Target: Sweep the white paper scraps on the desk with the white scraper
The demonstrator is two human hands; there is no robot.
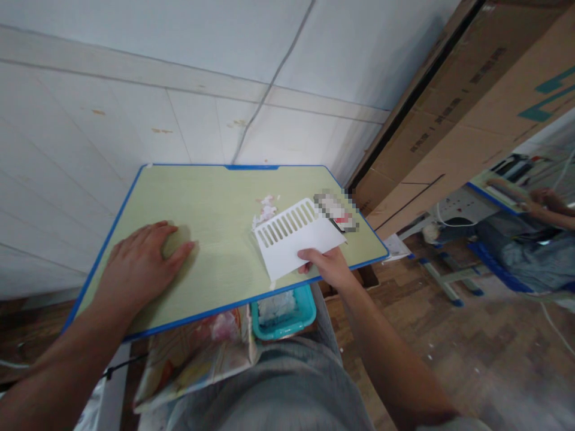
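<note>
A white sheet with a row of slots cut along its far edge [287, 254] is pinched between the thumb and fingers of my right hand [327, 266], near the front right of the desk. My left hand [144, 257] rests on the left part of the desk top, fingers stretched and thumb apart, holding nothing. Just beyond the sheet lie small white paper scraps [268, 209]. To the right of the sheet lies a blurred-out flat object [336, 211]; its kind cannot be made out.
The pale green desk top [215, 239] has a blue rim. Below its front edge sit a turquoise basket [285, 331] with white contents and a patterned cloth bag [193, 359]. Large cardboard boxes [449, 120] lean at the right. Another person's arm [548, 209] shows at the far right.
</note>
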